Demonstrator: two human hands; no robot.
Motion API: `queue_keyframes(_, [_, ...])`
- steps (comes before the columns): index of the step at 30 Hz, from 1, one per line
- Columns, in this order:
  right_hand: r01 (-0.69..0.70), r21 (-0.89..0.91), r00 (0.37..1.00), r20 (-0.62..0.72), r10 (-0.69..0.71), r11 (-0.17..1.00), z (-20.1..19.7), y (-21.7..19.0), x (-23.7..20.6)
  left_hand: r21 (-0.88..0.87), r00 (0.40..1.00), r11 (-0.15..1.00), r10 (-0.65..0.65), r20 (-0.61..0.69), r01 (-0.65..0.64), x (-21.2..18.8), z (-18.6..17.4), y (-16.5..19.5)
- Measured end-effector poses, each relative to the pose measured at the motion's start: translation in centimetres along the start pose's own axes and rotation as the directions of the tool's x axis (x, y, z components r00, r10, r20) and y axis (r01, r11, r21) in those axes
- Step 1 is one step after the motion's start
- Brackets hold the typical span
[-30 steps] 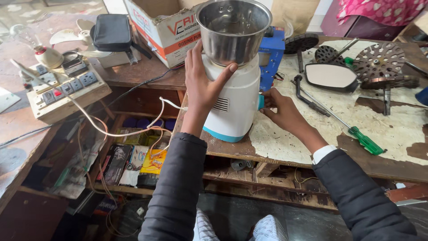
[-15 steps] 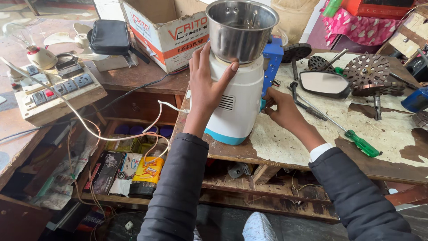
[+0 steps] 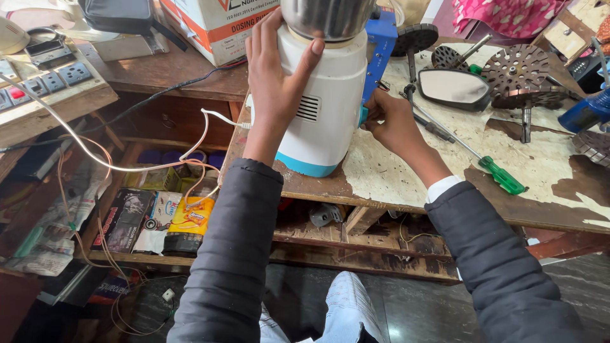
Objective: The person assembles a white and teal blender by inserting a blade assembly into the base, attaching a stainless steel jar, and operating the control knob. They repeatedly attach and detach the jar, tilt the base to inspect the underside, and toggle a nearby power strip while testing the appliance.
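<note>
Nearest, both dark-sleeved arms reach up over the worn wooden workbench (image 3: 406,184) to the upright white plastic mixer-grinder base with a turquoise foot (image 3: 327,101), standing at the bench's near edge, its long axis vertical. The left hand (image 3: 273,76) is wrapped round its upper left side, thumb across the front just under the steel jar (image 3: 327,16). The right hand (image 3: 391,121) is pressed to its right flank, fingers curled at a turquoise knob. Beyond lies a green-handled screwdriver (image 3: 483,162).
</note>
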State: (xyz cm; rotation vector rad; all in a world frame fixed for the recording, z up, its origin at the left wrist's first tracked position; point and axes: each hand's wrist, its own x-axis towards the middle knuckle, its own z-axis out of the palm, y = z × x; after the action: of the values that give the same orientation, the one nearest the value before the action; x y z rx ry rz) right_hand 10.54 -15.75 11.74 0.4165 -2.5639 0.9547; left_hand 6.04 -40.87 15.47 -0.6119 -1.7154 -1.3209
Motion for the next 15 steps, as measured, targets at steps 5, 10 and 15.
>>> queue_keyframes(5, [0.029, 0.022, 0.998, -0.054, -0.028, 0.999, 1.2, 0.0, -1.1, 0.009, 1.000, 1.000, 0.019, -0.008, -0.019, -0.3, 0.1, 0.1])
queue_keyframes(10, [0.078, 0.046, 0.993, -0.087, -0.074, 0.996, 1.9, 0.7, -1.8, -0.026, 1.000, 1.000, 0.006, 0.016, -0.005, -0.6, 0.2, -0.2])
queue_keyframes(15, [0.117, 0.067, 0.977, -0.188, -0.103, 0.991, 3.8, 1.4, -2.5, -0.008, 1.000, 1.000, 0.024, -0.001, -0.024, -0.4, 0.5, -1.3])
